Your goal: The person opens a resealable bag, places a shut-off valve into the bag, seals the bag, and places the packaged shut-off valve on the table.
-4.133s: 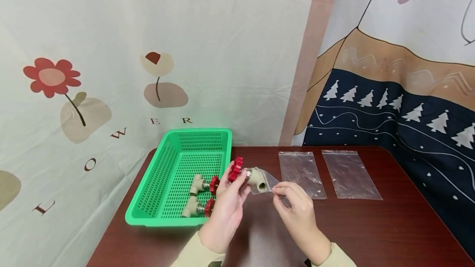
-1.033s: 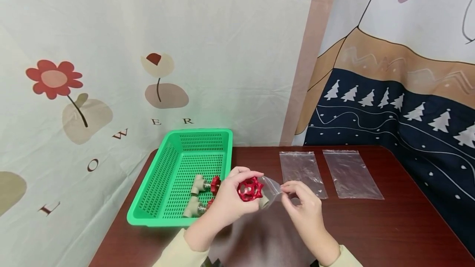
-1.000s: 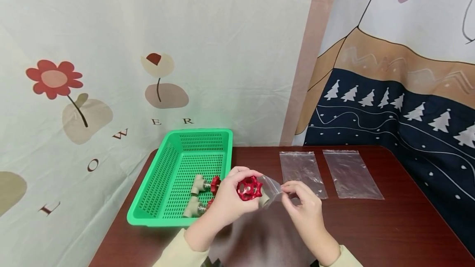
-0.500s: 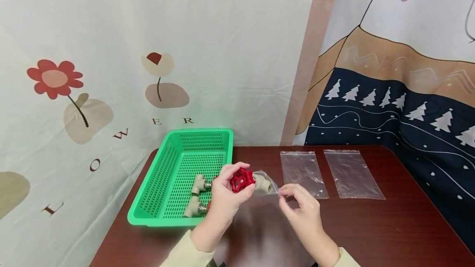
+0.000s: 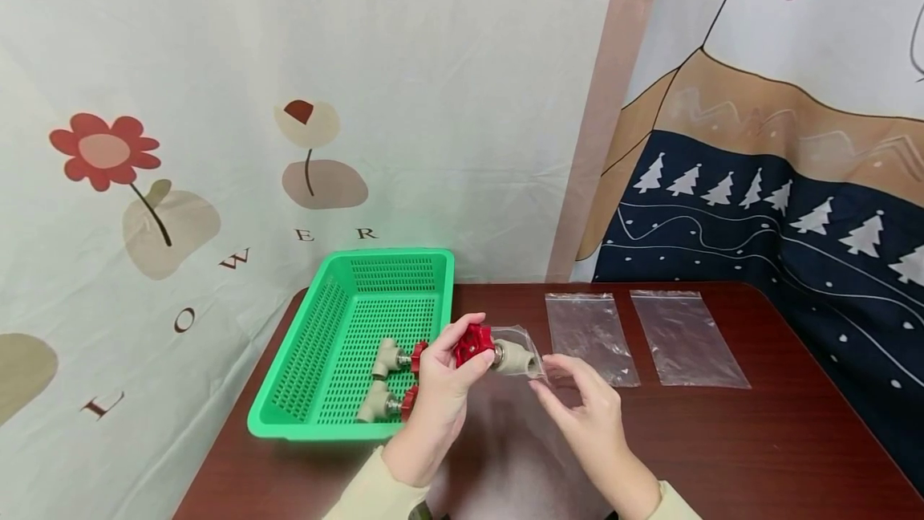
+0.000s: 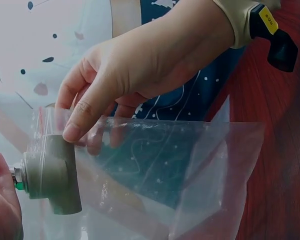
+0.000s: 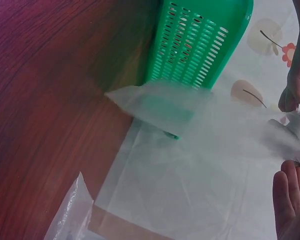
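Observation:
My left hand (image 5: 443,392) grips a valve by its red handwheel (image 5: 472,346). The valve's beige T-shaped body (image 5: 516,359) points right and sits within the mouth of a clear zip bag (image 6: 155,175). With thumb and fingers my right hand (image 5: 588,420) pinches the bag near its mouth, beside the body's end. In the left wrist view, the right thumb (image 6: 82,117) lies over the bag film by the beige body, while the left hand (image 6: 4,210) shows at the lower left. The bag looks blurred in the right wrist view.
A green basket (image 5: 277,375) stands at the left with two similar valves, an upper one (image 5: 387,357) and a lower one (image 5: 375,403). Two flat clear bags, one nearer (image 5: 588,335) and one further right (image 5: 689,335), lie on the dark red table (image 5: 722,448). Printed cloth hangs behind.
The handwheel faced the head camera a second ago; my left hand has since turned the valve and moved slightly left and up, so its beige body shows. My right hand has shifted slightly left.

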Demonstrator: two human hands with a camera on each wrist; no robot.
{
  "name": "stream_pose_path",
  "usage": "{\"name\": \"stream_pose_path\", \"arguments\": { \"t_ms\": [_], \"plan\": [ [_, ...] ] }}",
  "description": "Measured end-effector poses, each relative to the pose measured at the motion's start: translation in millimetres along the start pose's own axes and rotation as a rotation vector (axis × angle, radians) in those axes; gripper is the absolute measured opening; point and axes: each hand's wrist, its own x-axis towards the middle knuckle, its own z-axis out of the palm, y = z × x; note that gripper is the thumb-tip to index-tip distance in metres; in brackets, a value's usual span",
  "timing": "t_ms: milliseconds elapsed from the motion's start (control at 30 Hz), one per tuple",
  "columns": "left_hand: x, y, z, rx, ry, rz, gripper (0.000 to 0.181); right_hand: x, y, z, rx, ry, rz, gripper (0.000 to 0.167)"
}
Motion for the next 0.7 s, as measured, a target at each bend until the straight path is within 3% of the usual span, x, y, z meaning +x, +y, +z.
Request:
{"name": "stream_pose_path", "arguments": {
  "t_ms": [100, 367, 700],
  "plan": [
    [0.9, -1.0, -0.9, 0.001, -0.016, 0.005, 0.047, 0.1, 0, -1, -0.045, -0.019, 0.017, 0.052],
    [3.8, 0.1, -5.6, 0.017, -0.108, 0.019, 0.05, 0.8, -1, -1, -0.068, -0.029, -0.017, 0.046],
    [4.0, 18.2, -11.6, 0.415, -0.149, 0.007, 0.052, 0.8, 5, -3, -0.083, 0.013, -0.081, 0.036]
  ]
}}
